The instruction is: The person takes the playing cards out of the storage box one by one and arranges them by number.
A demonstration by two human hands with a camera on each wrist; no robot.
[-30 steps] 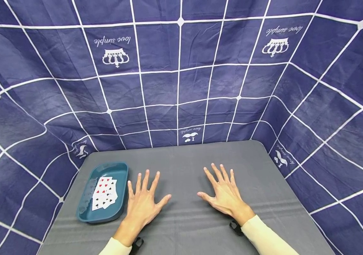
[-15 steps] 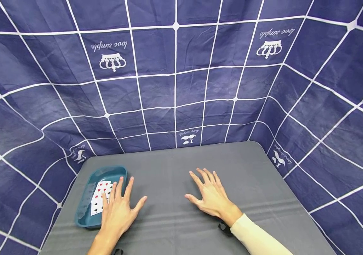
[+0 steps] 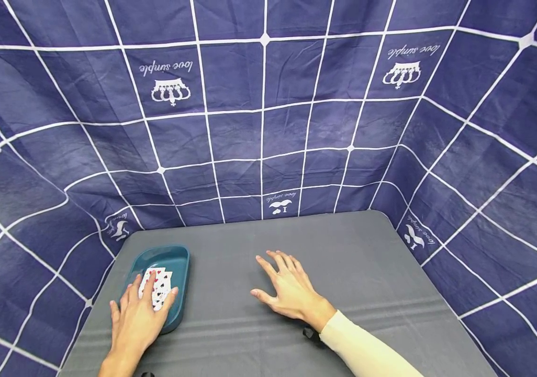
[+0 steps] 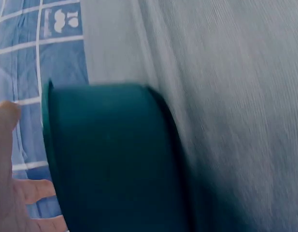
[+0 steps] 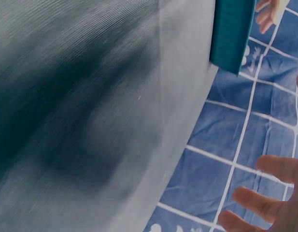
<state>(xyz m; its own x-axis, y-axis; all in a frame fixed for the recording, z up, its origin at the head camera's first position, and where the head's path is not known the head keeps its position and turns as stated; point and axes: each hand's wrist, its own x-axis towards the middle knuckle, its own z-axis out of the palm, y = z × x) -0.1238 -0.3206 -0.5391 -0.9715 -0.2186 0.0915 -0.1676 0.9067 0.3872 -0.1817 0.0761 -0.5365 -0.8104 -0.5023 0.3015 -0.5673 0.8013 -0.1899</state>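
At the left of the table stands a teal tray (image 3: 181, 303) with several playing cards (image 3: 160, 290) lying in it, red hearts and black spades among them. My left hand (image 3: 136, 317) is over the tray's near left part, fingers spread, covering some of the cards; whether it touches them cannot be told. The left wrist view shows the tray's outer side (image 4: 110, 154) with fingers (image 4: 37, 190) beyond its rim. My right hand (image 3: 292, 288) is over the middle of the table, fingers loosely extended, holding nothing. Its fingers (image 5: 257, 202) also show in the right wrist view.
The grey table (image 3: 325, 235) is bounded by a dark blue curtain (image 3: 231, 131) with white grid lines at the back and both sides. Black bands (image 3: 311, 333) sit at the wrists.
My left hand has moved left from beside the tray to over it and the cards. My right hand has shifted left toward the table's middle. The tray has stayed put.
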